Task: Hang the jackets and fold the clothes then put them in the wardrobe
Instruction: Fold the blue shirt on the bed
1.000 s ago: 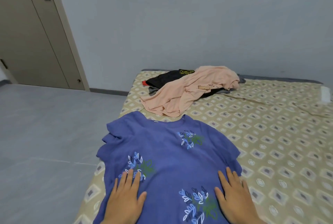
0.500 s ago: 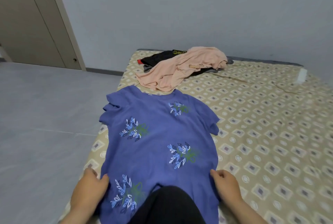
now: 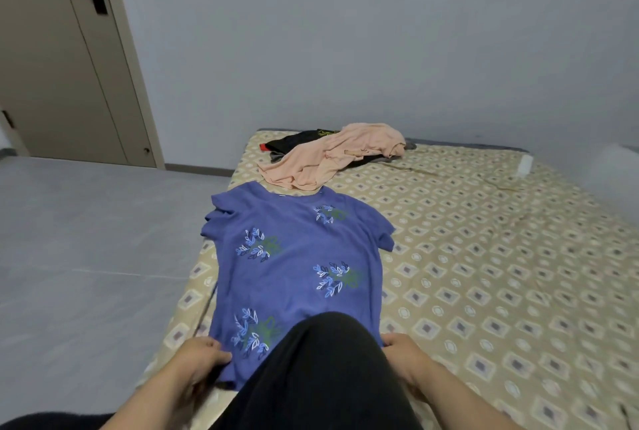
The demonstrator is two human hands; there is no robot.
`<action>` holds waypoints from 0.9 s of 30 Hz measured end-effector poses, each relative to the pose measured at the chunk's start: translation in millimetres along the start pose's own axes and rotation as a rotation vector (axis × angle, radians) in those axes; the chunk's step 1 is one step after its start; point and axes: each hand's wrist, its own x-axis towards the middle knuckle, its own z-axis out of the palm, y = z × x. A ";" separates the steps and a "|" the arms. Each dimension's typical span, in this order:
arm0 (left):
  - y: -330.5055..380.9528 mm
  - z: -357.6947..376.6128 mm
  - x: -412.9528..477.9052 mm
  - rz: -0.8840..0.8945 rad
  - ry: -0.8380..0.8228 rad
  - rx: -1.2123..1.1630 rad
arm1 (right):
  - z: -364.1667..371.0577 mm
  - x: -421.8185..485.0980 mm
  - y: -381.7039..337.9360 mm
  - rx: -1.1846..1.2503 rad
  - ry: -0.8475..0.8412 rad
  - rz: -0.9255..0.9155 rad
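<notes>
— Where's the blue shirt [image 3: 297, 256]?
— Flat on the bed [image 3: 484, 256], its length running from me to the peach garment [image 3: 328, 156], collar beside it.
— Your hands?
— Left hand [image 3: 202, 357] and right hand [image 3: 403, 348] pinch the hem corners, fingers [image 3: 221, 355] curled, farthest from that garment.

Head-worn view, facing forward-down, near bed [image 3: 484, 274]
</notes>
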 end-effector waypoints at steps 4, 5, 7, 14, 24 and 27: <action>-0.5 -9.6 2.7 0.080 0.190 -0.084 | -9.5 3.5 1.5 0.155 0.175 0.027; 1.1 -15.2 4.0 0.069 0.282 -0.179 | -13.3 6.3 3.1 0.282 0.234 0.046; 3.8 -25.8 6.4 0.018 0.378 -0.378 | -20.6 9.2 6.6 0.480 0.346 0.098; 4.5 -31.7 -4.7 -0.173 0.076 -0.292 | -25.3 11.2 17.0 0.498 0.239 0.147; -18.1 -64.3 16.2 -0.185 0.340 0.062 | -49.3 20.0 30.9 -0.192 0.257 0.237; -13.4 -47.9 11.5 -0.106 0.410 0.634 | -48.5 24.1 17.2 -0.457 0.291 0.065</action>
